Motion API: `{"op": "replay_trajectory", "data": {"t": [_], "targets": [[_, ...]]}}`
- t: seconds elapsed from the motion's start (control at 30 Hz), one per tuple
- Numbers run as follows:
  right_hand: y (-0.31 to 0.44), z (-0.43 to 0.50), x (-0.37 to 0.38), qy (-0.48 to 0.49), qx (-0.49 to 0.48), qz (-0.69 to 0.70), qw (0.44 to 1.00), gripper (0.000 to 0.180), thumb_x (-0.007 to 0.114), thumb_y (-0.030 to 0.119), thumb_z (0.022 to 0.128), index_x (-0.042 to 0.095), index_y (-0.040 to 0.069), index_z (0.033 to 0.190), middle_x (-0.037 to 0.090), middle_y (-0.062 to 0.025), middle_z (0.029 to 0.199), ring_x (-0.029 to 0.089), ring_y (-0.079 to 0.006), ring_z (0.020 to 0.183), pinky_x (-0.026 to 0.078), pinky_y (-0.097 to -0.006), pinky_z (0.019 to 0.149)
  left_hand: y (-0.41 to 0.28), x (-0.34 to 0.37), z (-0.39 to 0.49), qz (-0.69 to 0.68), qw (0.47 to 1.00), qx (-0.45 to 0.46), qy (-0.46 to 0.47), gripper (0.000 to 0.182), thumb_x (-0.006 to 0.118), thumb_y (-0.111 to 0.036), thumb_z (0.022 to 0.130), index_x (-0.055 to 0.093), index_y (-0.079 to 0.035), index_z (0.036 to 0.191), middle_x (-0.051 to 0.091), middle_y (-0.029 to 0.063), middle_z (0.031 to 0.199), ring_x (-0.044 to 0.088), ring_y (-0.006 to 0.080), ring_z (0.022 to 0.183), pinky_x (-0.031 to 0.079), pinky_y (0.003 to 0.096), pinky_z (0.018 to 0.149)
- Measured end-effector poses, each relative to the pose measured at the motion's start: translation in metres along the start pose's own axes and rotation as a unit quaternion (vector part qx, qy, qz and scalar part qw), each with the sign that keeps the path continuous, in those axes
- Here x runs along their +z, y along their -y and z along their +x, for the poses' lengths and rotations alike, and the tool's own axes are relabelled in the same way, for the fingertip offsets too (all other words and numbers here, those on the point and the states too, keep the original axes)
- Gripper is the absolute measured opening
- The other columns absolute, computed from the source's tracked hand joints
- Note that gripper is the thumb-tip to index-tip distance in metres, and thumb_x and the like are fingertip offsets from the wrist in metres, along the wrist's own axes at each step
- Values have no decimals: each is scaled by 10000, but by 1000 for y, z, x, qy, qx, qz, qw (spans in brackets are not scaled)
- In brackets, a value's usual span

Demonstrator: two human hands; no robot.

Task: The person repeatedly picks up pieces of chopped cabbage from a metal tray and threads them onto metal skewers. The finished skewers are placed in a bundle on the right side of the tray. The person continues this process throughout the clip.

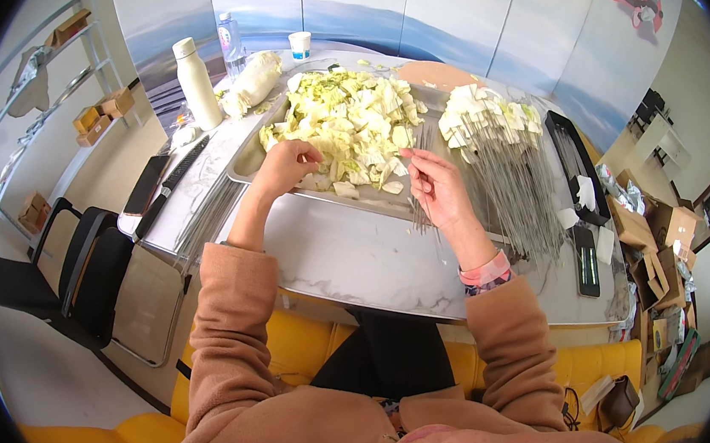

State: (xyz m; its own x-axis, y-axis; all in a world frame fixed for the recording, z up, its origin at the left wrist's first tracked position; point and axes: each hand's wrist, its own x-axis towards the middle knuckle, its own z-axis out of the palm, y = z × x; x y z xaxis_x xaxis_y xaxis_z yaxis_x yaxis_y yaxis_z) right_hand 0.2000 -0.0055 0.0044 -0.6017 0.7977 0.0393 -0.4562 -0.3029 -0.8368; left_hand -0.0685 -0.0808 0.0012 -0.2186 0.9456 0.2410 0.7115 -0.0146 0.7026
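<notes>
My left hand [289, 167] is over the near left part of a metal tray [246, 161], its fingertips at the chopped cabbage leaves [350, 106]; whether they pinch a piece is hidden. My right hand [438, 188] is curled at the tray's near right side, thumb and forefinger together. It seems to grip a thin metal skewer [439, 239], whose end shows faintly below the palm. Loose metal skewers [426, 138] lie beneath and beyond this hand. To its right, many skewers [512, 187] lie side by side with cabbage pieces [469, 111] on their far ends.
At the left are a knife [177, 174], a phone [146, 185] and another skewer bundle [213, 213]. A cream bottle [198, 86], water bottle [231, 44], whole cabbage [255, 80] and paper cup [299, 45] stand or lie behind. A black box [577, 162] is right; a round board [437, 74] lies behind the tray.
</notes>
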Motion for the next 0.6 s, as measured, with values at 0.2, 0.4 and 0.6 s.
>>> {"op": "replay_trajectory", "data": {"t": [0.2,0.4,0.6], "targets": [[-1,0,-1,4,-3,16,1000,202,540,81,895,582,-45,1048,528,4,693,372,-23,488,274,-171,427,11,-12,-4,66,992,55,93,206,592,38,743,699,-29,906,607,102,968,561,242,903,473,326,777],[-2,0,-2,3,-12,15,1000,195,538,82,899,584,-45,1040,530,2,690,372,-24,486,273,-173,422,5,-14,-3,123,981,67,131,254,617,43,712,701,-55,931,587,86,917,475,252,1027,446,333,851],[0,-1,-2,5,-8,17,1000,213,513,71,913,566,-54,1077,517,-2,683,369,-25,491,289,-172,439,0,-13,2,193,967,71,149,230,636,59,663,680,-64,853,559,81,873,467,253,1010,441,335,845]]}}
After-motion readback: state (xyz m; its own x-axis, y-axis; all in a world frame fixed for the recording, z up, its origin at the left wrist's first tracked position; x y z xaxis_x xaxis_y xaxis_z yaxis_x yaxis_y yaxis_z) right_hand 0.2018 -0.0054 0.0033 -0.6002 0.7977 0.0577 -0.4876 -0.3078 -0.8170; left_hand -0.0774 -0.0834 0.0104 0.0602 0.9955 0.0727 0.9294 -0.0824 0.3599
